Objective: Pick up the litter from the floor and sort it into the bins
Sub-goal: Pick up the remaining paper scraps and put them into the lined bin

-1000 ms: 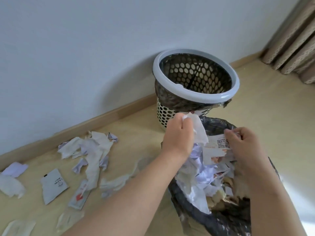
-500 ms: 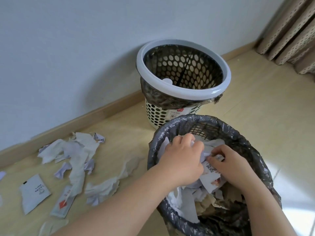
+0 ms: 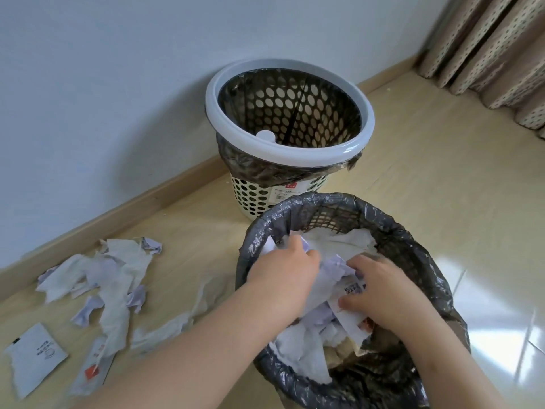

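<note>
Head view, near bin: a round bin [image 3: 413, 240] with a gray bag over its rim stands close to the person. It is full of torn paper.

Head view, left hand: the left hand [image 3: 283, 270] is inside the near bin, on its left side. Its grip is curled down on the paper pile [image 3: 303, 349]. The fingers press into white and pale purple scraps. I cannot tell if it holds one piece or only pushes.

Head view, right hand: the right hand [image 3: 383, 290] is inside the same bin, on the right side. Its grip is bent over a white slip with a black square code [image 3: 352, 289]. The thumb and fingers touch the slip, which lies on top of the pile, just beside the left hand.

Head view, far bin: a second bin [image 3: 289, 154] with a pale gray ring and round holes stands behind the near bin, by the wall. It has a dark bag inside. A small white round thing [image 3: 265, 137] lies in it.

Head view, floor: more litter [image 3: 115, 278] lies on the floor to the left, well apart from both hands. There are torn white and purple scraps, a white packet [image 3: 32, 358] and a packet with a red mark [image 3: 94, 370].

Head view, corner: a dotted curtain [image 3: 495, 51] hangs at the top right.
</note>
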`<state>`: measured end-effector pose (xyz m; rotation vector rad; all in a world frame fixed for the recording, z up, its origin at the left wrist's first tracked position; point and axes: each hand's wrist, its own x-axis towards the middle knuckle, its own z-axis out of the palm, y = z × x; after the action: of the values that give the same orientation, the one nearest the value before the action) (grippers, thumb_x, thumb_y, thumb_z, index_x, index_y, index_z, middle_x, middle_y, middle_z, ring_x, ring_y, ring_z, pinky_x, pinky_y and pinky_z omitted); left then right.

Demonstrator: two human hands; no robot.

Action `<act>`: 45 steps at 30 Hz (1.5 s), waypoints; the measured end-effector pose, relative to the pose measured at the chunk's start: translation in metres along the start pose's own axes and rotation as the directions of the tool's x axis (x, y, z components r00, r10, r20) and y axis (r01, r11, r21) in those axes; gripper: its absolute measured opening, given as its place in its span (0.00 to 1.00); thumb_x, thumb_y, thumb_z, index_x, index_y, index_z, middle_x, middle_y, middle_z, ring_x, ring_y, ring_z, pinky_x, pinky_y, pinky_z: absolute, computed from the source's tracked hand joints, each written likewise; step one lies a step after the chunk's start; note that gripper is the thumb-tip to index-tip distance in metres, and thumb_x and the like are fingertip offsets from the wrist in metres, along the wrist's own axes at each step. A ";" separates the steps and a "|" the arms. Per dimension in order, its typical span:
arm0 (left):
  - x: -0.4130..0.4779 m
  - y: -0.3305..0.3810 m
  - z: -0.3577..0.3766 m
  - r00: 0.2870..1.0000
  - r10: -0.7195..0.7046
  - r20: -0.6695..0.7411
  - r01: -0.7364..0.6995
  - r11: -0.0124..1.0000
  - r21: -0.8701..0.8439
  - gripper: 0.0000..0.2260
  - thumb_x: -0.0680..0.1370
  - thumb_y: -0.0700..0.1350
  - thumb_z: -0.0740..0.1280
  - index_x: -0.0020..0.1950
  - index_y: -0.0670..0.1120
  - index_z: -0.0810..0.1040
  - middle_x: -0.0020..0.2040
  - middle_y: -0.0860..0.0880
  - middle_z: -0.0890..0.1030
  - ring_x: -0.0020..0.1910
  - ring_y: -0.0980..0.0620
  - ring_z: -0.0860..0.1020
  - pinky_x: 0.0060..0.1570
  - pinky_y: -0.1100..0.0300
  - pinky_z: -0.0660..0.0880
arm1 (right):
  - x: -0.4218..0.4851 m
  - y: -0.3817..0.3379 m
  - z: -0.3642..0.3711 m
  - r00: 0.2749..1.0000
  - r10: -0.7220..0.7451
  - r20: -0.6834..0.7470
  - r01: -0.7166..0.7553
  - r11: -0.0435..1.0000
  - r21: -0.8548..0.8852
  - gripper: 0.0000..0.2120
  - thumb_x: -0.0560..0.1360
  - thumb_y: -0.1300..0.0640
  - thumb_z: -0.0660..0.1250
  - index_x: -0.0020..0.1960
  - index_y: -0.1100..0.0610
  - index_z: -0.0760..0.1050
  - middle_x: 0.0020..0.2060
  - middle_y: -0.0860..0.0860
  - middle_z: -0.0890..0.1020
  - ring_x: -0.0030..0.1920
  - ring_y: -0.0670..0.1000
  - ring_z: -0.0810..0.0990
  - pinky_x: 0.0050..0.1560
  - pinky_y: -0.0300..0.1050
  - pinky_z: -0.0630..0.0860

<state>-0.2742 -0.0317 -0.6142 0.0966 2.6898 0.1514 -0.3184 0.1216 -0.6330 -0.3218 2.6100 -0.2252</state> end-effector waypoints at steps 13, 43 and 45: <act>0.005 0.004 0.017 0.980 0.020 0.198 0.029 0.970 -0.243 0.20 0.77 0.40 0.62 0.68 0.42 0.61 0.65 0.41 0.66 0.57 0.38 0.73 0.43 0.52 0.69 | -0.001 0.000 0.000 0.990 -0.031 0.138 0.036 0.999 -0.033 0.08 0.75 0.54 0.63 0.53 0.52 0.69 0.40 0.45 0.77 0.41 0.46 0.76 0.35 0.34 0.72; -0.240 -0.244 0.144 0.736 -0.677 -0.013 0.439 0.491 -0.753 0.09 0.78 0.41 0.61 0.55 0.51 0.77 0.50 0.55 0.79 0.45 0.57 0.75 0.42 0.68 0.70 | -0.050 -0.316 0.143 0.663 -0.722 0.196 0.729 0.683 0.051 0.10 0.77 0.54 0.62 0.57 0.54 0.76 0.54 0.49 0.80 0.52 0.50 0.77 0.53 0.46 0.76; -0.259 -0.253 0.168 0.711 -0.703 0.025 0.467 0.445 -0.764 0.10 0.78 0.42 0.60 0.56 0.50 0.77 0.51 0.55 0.79 0.45 0.56 0.76 0.46 0.63 0.73 | -0.057 -0.339 0.165 0.626 -0.734 0.265 0.765 0.644 -0.023 0.11 0.76 0.53 0.61 0.57 0.53 0.75 0.54 0.50 0.79 0.53 0.51 0.77 0.54 0.47 0.76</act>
<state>0.0206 -0.2911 -0.6857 -1.2207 2.5176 1.0736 -0.1257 -0.2052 -0.6760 -1.4155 2.1011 -0.2671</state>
